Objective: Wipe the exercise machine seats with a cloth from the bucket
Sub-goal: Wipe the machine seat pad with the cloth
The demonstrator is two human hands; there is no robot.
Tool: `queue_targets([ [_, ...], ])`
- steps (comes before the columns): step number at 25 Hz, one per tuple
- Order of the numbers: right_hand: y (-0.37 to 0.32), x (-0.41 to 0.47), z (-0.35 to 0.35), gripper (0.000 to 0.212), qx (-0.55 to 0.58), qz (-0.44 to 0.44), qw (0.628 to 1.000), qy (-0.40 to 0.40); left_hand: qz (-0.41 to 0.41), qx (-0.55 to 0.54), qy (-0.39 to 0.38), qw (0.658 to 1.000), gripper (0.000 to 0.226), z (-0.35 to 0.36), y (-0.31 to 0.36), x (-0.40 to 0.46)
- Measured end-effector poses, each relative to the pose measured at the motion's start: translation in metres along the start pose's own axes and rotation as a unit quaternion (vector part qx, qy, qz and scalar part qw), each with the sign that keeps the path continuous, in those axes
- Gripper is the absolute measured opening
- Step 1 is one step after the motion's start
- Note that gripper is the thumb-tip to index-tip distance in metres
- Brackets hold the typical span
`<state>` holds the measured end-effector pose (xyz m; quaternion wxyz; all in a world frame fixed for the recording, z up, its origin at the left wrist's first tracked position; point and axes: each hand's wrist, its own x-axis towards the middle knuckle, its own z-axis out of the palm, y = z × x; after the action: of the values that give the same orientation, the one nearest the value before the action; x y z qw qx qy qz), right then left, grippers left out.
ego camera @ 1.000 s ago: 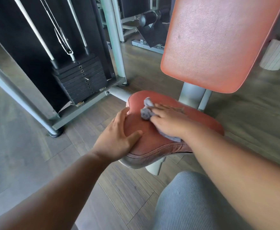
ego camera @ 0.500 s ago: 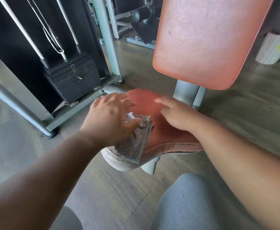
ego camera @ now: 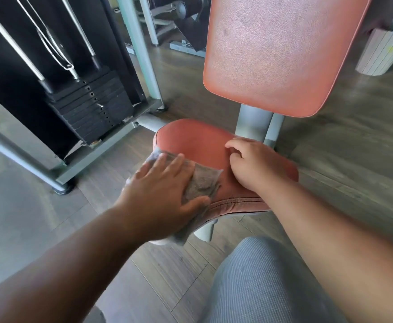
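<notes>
Writing: we can read no brand or label anywhere.
Seat (ego camera: 198, 145): rounded red pad, grained like leather, with a stitched seam along its near edge.
Cloth (ego camera: 203, 181): grey, coarse weave, draped over the seat's near-left edge.
Left hand (ego camera: 161, 194): our fingers lie straight, palm pressing the cloth flat.
Right hand (ego camera: 252, 164): rests on the seat's right side, fingers loosely curled, holding nothing.
Backrest (ego camera: 277, 54): the same red, upright.
Bucket (ego camera: 383, 53): pale and ribbed, on the wood floor far right.

No text, label, brand, number or sign can be read anywhere here.
</notes>
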<state>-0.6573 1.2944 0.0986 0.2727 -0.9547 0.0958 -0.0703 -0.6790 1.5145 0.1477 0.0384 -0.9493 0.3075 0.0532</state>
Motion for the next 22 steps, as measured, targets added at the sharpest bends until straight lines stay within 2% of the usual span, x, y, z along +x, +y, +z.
queue_targets([
  [2, -0.001, 0.001, 0.0, 0.042, 0.0, -0.002, 1.0, -0.007, -0.055, -0.036, -0.038, 0.997, 0.092, 0.002, -0.019, -0.008],
  [4, -0.001, 0.0, -0.002, 0.042, 0.001, -0.006, 1.0, -0.005, -0.101, -0.096, -0.051, 0.989, 0.095, 0.0, -0.026, 0.019],
  [5, -0.002, -0.001, -0.004, 0.042, 0.003, -0.007, 1.0, -0.006, -0.108, -0.092, -0.056, 0.988, 0.096, 0.0, -0.022, 0.035],
  [7, -0.002, -0.004, -0.007, 0.043, 0.012, -0.003, 1.0, -0.014, -0.073, -0.04, -0.047, 0.995, 0.095, 0.002, -0.003, 0.05],
  [10, -0.001, -0.006, -0.013, 0.049, 0.03, 0.023, 0.999, -0.027, 0.052, 0.041, -0.005, 0.998, 0.093, 0.007, 0.018, 0.01],
  [11, -0.001, -0.006, -0.014, 0.05, 0.031, 0.028, 0.999, -0.031, 0.061, 0.058, 0.008, 0.996, 0.094, 0.008, 0.016, -0.011],
  [13, -0.002, -0.007, -0.014, 0.051, 0.033, 0.027, 0.999, -0.031, 0.017, 0.041, 0.004, 0.999, 0.097, 0.007, 0.0, -0.028],
  [15, -0.003, -0.007, -0.016, 0.05, 0.032, 0.026, 0.999, -0.022, -0.034, -0.011, -0.036, 0.999, 0.1, 0.003, -0.005, -0.006],
  [17, -0.005, -0.009, -0.018, 0.048, 0.026, 0.032, 0.999, -0.024, -0.042, -0.017, -0.044, 0.998, 0.096, 0.005, 0.007, 0.031],
  [19, -0.003, -0.01, -0.022, 0.048, 0.041, 0.043, 0.998, -0.029, -0.016, 0.004, -0.031, 0.999, 0.087, 0.007, 0.025, 0.044],
  [22, 0.0, -0.009, -0.022, 0.049, 0.052, 0.054, 0.997, -0.036, 0.072, 0.04, 0.02, 0.996, 0.082, 0.01, 0.017, 0.0],
])
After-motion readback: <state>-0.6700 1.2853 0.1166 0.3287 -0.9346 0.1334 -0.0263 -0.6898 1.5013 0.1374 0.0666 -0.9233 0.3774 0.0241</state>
